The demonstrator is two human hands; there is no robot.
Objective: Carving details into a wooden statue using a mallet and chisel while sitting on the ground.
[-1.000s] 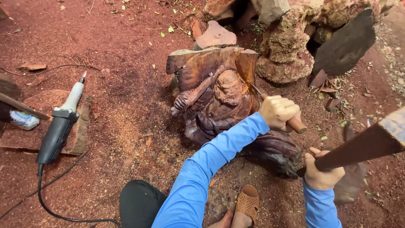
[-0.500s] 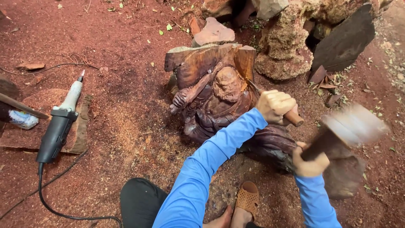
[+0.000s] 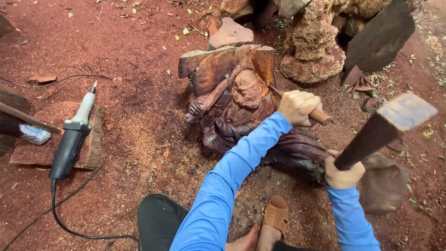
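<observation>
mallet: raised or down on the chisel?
Raised. The wooden mallet in the right hand sits clear of the chisel gripped by the left hand.

So the wood carving [image 3: 241,111] is a dark reddish-brown figure, lying tilted on the red, sawdusty ground [image 3: 130,51] with rough uncut slab edges along its top. The chisel [image 3: 320,116] has a wooden handle, blade angled into the carving's upper right side. The mallet [image 3: 381,128] is a dark wooden club with a pale blocky head, raised up to the right.
</observation>
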